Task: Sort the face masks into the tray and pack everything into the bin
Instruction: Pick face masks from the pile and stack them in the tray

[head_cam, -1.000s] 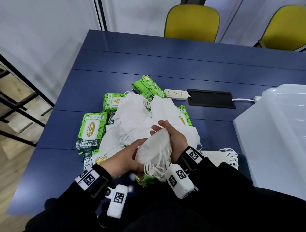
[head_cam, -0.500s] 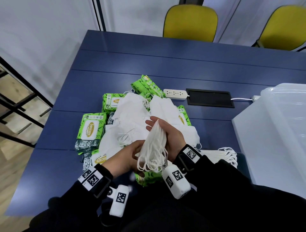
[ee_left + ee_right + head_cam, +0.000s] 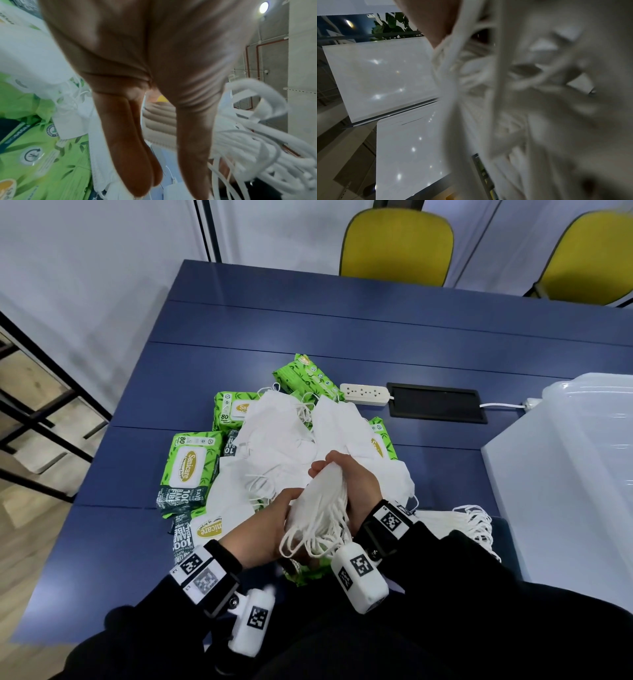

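Observation:
Both hands hold one stack of white face masks on edge above the table's near side, ear loops hanging toward me. My left hand holds its near left side, thumb on top. My right hand grips the right side, fingers curled over the far end. The loops fill the left wrist view's right side and blur across the right wrist view. A loose pile of masks lies beyond the hands. Another mask stack lies on a dark blue tray to the right.
Green wet-wipe packs lie around and under the mask pile. A translucent plastic bin stands at the right on the blue table. A white power strip and a black cable hatch lie behind the pile. Two yellow chairs stand at the far edge.
The held stack has turned from its broad face up to its edge up. The right fingers have curled further over its far end. Both hands stay in about the same place.

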{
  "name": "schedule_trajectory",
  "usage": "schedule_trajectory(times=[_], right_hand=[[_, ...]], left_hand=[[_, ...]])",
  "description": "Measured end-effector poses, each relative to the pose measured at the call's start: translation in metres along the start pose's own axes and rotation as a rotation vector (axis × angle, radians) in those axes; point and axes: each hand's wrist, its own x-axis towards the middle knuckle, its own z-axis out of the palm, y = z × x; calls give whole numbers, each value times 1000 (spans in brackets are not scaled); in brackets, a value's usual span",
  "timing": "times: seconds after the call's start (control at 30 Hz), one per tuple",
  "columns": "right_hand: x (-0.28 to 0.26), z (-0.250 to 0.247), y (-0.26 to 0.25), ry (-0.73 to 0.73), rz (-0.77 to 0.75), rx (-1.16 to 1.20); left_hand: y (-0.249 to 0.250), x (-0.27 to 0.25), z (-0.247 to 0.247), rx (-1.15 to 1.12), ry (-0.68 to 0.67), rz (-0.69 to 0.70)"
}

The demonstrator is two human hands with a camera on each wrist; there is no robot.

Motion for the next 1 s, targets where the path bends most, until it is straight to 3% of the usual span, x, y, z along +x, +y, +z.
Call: schedule_trajectory(times=[0.13, 0.33, 0.5, 0.73, 1.0], right_hand=[[-2, 2, -7, -58, -7, 16], [-9, 2, -13, -162, 157, 73], [-9, 0, -14, -175, 93, 151], [-11, -10, -14, -147, 157, -144], [-11, -9, 0, -46, -62, -368]], left_hand=[[5, 4, -1, 102, 119, -27], [18, 6, 1, 228, 217, -2], [20, 9, 3, 291, 172, -4], [9, 13, 2, 300, 238, 16], [18, 10, 3, 505, 364, 5]])
